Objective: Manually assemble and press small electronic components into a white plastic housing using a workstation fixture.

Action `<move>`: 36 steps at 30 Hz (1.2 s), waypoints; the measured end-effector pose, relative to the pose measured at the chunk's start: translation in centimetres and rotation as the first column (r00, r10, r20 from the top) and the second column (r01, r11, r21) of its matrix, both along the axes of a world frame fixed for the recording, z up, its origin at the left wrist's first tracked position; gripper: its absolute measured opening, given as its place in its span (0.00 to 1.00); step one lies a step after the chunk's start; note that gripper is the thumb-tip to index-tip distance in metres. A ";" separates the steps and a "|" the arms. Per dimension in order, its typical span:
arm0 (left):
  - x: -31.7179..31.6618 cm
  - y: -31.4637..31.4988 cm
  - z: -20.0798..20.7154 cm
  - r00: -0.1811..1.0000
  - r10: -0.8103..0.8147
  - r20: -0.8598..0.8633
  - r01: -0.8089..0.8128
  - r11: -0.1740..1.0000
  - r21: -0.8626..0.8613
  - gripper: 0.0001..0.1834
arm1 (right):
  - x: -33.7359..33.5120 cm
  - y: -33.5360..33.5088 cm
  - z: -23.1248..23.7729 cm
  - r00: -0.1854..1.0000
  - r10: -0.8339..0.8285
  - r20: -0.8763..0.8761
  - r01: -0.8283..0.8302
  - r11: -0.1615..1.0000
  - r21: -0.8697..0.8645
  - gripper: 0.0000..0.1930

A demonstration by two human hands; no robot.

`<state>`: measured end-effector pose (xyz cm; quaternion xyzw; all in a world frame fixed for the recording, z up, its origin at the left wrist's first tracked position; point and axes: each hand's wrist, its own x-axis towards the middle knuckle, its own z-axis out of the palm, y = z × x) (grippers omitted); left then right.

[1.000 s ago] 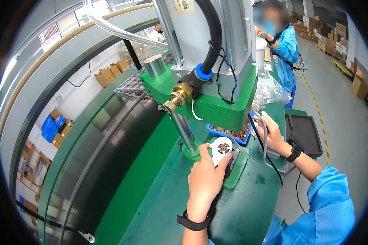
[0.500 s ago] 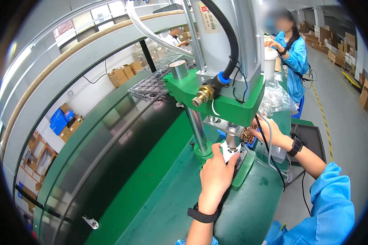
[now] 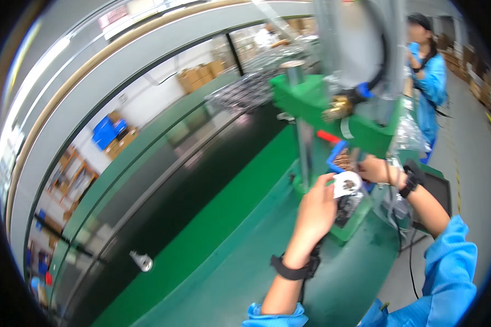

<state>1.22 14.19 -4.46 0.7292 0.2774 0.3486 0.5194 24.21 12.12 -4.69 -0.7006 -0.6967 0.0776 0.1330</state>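
My left hand (image 3: 317, 210) is closed, fingers and thumb pinching a white plastic part (image 3: 346, 184) with a round end and a dark opening at its middle. It holds the part just above the base (image 3: 350, 226) of a green bench press, in front of the press column (image 3: 305, 155). My right hand (image 3: 377, 170) is beside the part, close to a blue bin (image 3: 337, 154) of small copper-coloured pieces. Motion blur and the press cables hide its fingertips. Overhead is the press's green head (image 3: 333, 109) with a brass fitting (image 3: 338, 109).
A similar white part (image 3: 142, 261) lies on the dark and green conveyor belt (image 3: 202, 240) at left. Clear plastic trays (image 3: 245, 90) are stacked at the back. Thin cables (image 3: 393, 207) hang right of the press. A co-worker in blue (image 3: 430, 82) is at the far right.
The view has swung left, so the press appears farther right. My left hand has drawn the white part out from under the press ram. My right hand stays near the copper-coloured pieces.
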 end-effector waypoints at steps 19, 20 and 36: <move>-9.6 4.6 1.8 0.975 0.058 -0.214 -0.030 0.991 0.129 0.15 | 2.3 -2.0 -2.6 0.989 0.029 -0.148 0.014 0.959 0.284 0.10; -11.0 5.9 0.5 0.954 0.159 -0.253 -0.122 0.980 0.154 0.16 | 2.1 -2.1 -2.3 0.986 0.061 -0.157 -0.011 0.953 0.303 0.09; -41.5 8.6 -8.8 -0.304 0.757 -0.579 -0.120 0.572 0.811 0.18 | 2.9 -3.8 -2.7 0.978 -0.014 -0.208 0.104 0.898 0.427 0.10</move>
